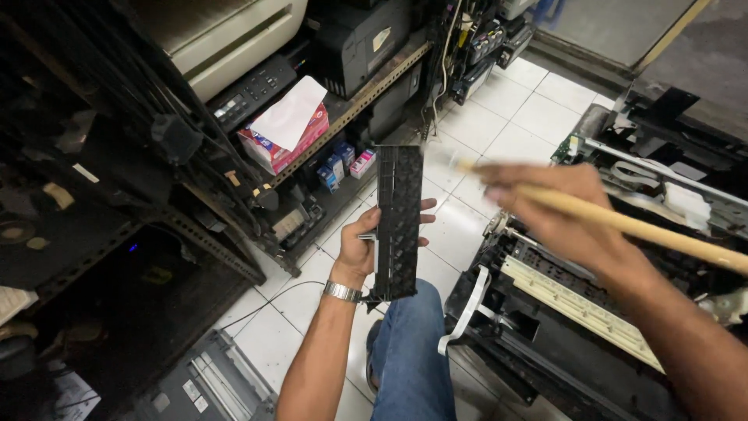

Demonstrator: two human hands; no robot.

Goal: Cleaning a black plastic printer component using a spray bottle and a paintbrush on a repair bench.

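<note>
Open printer (561,312) rt, shelves (343,117) lft.

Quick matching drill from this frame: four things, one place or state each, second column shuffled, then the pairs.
Things:
1. black ribbed plastic part
2. wooden-handled brush
3. opened printer
4. red and white box

Places or states:
A. on the metal shelf, white paper on top
B. upright in the left hand
C. gripped by the right hand, blurred
D. on the tiled floor at the right, cover off

Pairs: 1-B, 2-C, 3-D, 4-A
</note>
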